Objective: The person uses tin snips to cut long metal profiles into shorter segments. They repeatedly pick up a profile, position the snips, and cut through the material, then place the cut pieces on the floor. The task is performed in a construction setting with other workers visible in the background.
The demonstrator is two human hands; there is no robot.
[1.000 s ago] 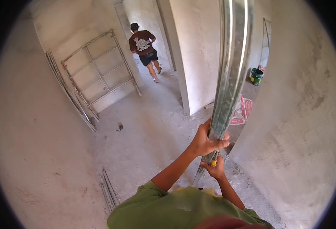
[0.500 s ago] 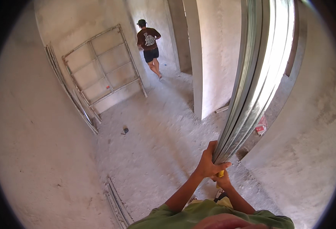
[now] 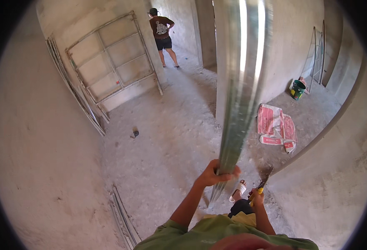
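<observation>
My left hand is closed around a long bundle of shiny galvanized metal channels, fingers wrapped across its lower part. The bundle stands nearly upright before me, its lower end close to my feet and its top running out of view. My right hand has no hold on the channels. It grips yellow-handled snips beside my right leg, their dark blades pointing up and away. Motion smears the channels and my left fingertips somewhat.
Ahead, a person stands with their back to me. A metal frame and thin rods lean on the left wall. More channels lie lower left. Red-and-white sacks and a green bucket are on the right.
The channels have swung left and more upright, uncovering the sacks and bucket. My right hand has come away from the bundle to the right with the snips. The other person has stepped farther off.
</observation>
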